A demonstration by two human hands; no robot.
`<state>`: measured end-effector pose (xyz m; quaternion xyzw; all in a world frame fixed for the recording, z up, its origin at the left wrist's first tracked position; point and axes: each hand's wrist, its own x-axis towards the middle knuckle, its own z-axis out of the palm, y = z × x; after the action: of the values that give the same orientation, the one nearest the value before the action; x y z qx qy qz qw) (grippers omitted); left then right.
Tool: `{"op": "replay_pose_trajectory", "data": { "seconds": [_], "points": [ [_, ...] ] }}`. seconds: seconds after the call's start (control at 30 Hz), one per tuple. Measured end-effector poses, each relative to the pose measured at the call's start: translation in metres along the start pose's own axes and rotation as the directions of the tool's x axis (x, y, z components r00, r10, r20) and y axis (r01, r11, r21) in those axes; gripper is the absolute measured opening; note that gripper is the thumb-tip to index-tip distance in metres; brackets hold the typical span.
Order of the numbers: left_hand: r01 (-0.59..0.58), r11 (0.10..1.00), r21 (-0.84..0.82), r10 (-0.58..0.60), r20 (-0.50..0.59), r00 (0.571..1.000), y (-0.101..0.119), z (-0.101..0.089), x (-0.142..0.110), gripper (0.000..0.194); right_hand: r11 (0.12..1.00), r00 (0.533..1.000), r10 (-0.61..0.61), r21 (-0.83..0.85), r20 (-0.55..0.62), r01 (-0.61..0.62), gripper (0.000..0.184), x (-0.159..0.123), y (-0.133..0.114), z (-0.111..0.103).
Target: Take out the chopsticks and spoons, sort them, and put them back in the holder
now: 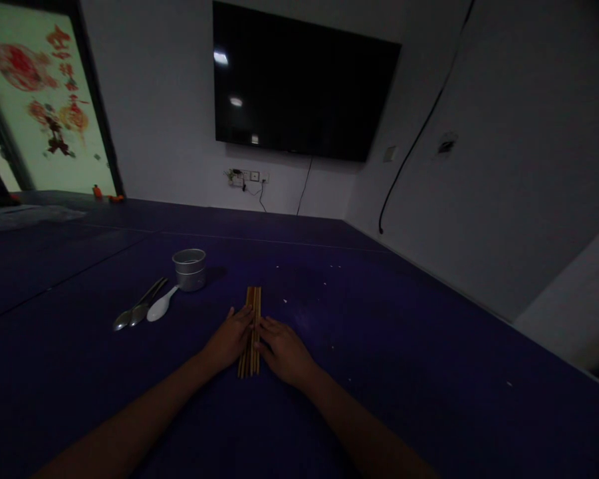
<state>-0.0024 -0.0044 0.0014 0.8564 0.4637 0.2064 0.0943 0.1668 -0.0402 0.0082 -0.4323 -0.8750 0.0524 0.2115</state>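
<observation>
A bundle of wooden chopsticks (255, 299) lies lengthwise on the dark blue table, pointing away from me. My left hand (230, 339) grips the bundle's left side, with its fingers over the sticks. From the other side my right hand (285, 351) presses fingers and thumb against the chopsticks, so the bundle is held between both hands. The lower ends of the sticks fan out slightly. To the left are a white spoon (160, 307), two metal spoons (138, 313) side by side, and a grey metal cup (190, 271) standing upright.
The blue table (419, 372) carries several small white scraps. Behind it, a large dark television (304, 80) hangs on the wall above sockets with cables. A clear plastic sheet (30, 216) and small orange objects (98, 191) lie at the far left, near a decorated glass door (50, 86).
</observation>
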Motion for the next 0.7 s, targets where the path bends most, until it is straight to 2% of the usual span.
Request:
{"op": "replay_pose_trajectory", "data": {
  "seconds": [0.23, 0.7],
  "points": [
    [-0.042, 0.999, 0.018, 0.043, -0.044, 0.998, -0.0073, 0.0032, -0.0012, 0.042, 1.000, 1.000, 0.003, -0.005, 0.024, -0.003, 0.037, -0.0002, -0.0036, -0.0034],
    [-0.032, 0.999, 0.005, 0.032, -0.036, 0.999, -0.0085, 0.0018, -0.0025, 0.044, 0.999, 1.000, 0.029, -0.035, 0.011, -0.029, 0.037, 0.0000, -0.0045, -0.0030]
  ]
}}
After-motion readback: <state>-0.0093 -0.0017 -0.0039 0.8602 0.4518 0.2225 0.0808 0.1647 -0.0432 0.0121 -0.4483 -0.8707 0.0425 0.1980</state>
